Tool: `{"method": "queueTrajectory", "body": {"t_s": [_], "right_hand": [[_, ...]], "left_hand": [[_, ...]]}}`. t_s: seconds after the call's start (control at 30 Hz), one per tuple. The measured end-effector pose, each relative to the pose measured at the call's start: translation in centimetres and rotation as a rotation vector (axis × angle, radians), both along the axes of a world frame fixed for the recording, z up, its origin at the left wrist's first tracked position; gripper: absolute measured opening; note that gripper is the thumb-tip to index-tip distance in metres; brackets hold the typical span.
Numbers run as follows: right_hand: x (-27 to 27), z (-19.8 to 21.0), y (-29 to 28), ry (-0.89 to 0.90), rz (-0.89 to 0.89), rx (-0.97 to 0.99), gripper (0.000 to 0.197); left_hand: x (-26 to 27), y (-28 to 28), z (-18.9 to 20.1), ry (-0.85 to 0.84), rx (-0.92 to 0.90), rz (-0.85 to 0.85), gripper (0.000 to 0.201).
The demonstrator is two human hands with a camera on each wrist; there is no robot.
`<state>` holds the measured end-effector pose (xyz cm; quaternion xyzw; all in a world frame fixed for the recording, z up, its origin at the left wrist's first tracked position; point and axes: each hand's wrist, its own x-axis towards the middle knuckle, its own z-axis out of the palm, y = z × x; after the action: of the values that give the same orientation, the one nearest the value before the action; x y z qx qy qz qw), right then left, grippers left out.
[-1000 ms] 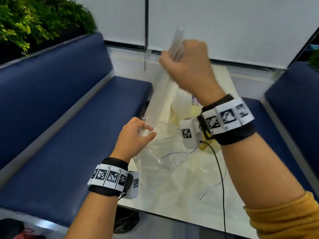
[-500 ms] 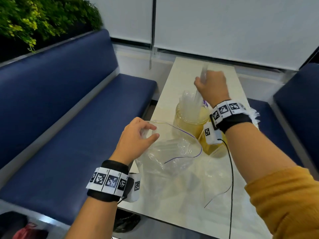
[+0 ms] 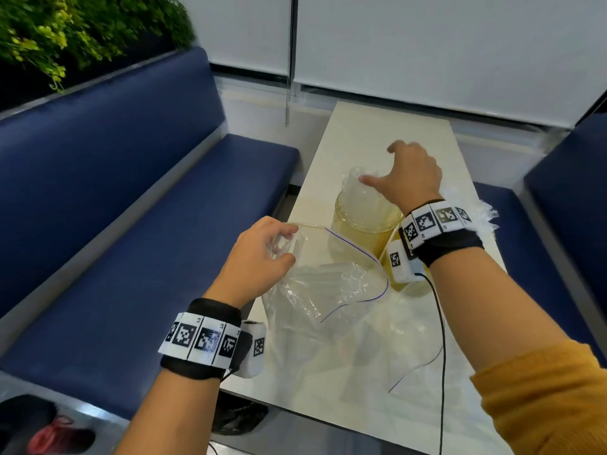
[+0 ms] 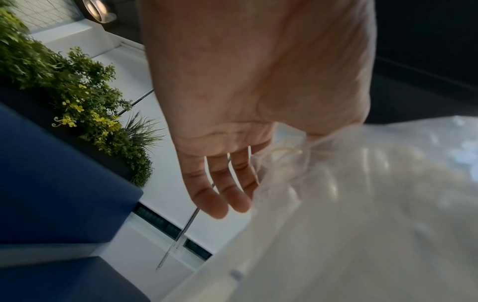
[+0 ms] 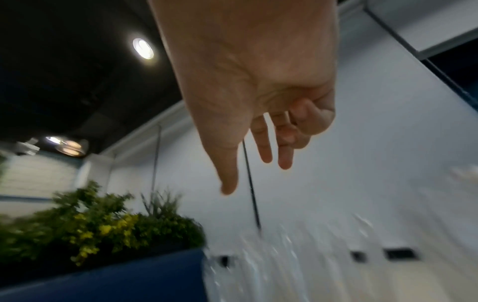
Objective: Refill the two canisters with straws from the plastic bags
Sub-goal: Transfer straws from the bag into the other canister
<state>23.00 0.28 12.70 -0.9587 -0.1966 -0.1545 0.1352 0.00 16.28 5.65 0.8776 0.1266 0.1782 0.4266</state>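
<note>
A yellowish clear canister (image 3: 361,229) stands mid-table with a bunch of clear wrapped straws (image 3: 356,188) upright in it. My right hand (image 3: 377,164) hovers just above those straws with its fingers spread and nothing in them; the right wrist view shows the same bare hand (image 5: 256,175). A second canister (image 3: 405,287) is mostly hidden behind my right wrist. My left hand (image 3: 292,244) pinches the rim of an open clear plastic bag (image 3: 328,284) holding several straws. In the left wrist view the bag (image 4: 362,194) hangs beside the fingers (image 4: 220,190).
Another clear bag (image 3: 394,349) lies flat on the cream table (image 3: 377,126) near its front edge. Blue benches (image 3: 131,224) flank the table on both sides. A black cable (image 3: 441,339) trails from my right wrist. Plants (image 3: 65,27) top the left bench back.
My right hand came down from high up with a bundle of straws, set it into the canister and let go. My left hand kept hold of the bag rim.
</note>
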Motion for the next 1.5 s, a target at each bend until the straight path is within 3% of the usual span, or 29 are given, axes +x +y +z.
{"method": "queueTrajectory", "body": {"t_s": [0.07,0.13,0.2,0.27,0.3,0.33,0.4,0.57,0.67,0.77,0.87,1.0,1.17,1.4,1.5], "right_hand": [[-1.8,2.1,0.5,-0.086,0.075,0.073,0.048],[-4.6,3.2,1.4,-0.108,0.260,0.157,0.027],[-7.8,3.3,2.3,0.015,0.526,0.109,0.025],[-10.5,2.6,2.7,0.317,0.677,-0.096,0.018],[-11.3,1.9,2.9,0.472,0.684,-0.229,0.022],[-11.8,1.0,3.1,0.583,0.663,-0.335,0.038],[-12.3,-0.8,3.5,0.671,0.606,-0.430,0.060],[-13.3,-3.1,4.6,0.607,0.493,-0.327,0.034],[-13.6,-3.8,4.6,0.518,0.514,-0.304,0.017],[-13.6,-4.6,4.1,0.395,0.514,-0.237,0.019],[-13.5,-4.6,3.1,0.461,0.477,-0.249,0.013],[-13.9,-2.8,1.1,0.446,0.491,-0.454,0.030],[-14.9,-1.1,0.7,0.391,0.587,-0.314,0.031],[-15.5,-5.8,0.4,0.414,0.500,-0.812,0.071],[-15.1,-6.9,-0.1,0.364,0.518,-0.863,0.053]], "left_hand": [[0.0,0.0,0.0,-0.005,-0.008,-0.007,0.044],[0.1,0.1,-0.1,-0.012,-0.024,-0.010,0.044],[0.1,0.2,-0.1,-0.019,-0.053,-0.011,0.044],[0.0,0.3,0.1,-0.022,-0.097,-0.015,0.045],[0.0,0.4,0.2,-0.022,-0.121,-0.021,0.044],[-0.1,0.4,0.2,-0.023,-0.140,-0.033,0.042],[-0.2,0.4,0.3,-0.027,-0.158,-0.067,0.041],[-0.5,0.1,0.7,0.002,-0.210,-0.105,0.044],[-0.4,-0.1,1.1,-0.010,-0.260,-0.130,0.042],[-0.3,-0.4,1.4,-0.001,-0.271,-0.102,0.041],[-0.2,-0.8,1.6,0.013,-0.238,-0.068,0.043],[-0.2,-1.5,2.3,0.040,-0.083,-0.070,0.045],[-0.1,-3.2,4.0,0.016,-0.012,-0.124,0.047],[-0.4,-3.8,3.6,0.006,0.109,-0.124,0.045],[-0.4,-3.6,3.0,0.008,0.121,-0.082,0.044]]}}
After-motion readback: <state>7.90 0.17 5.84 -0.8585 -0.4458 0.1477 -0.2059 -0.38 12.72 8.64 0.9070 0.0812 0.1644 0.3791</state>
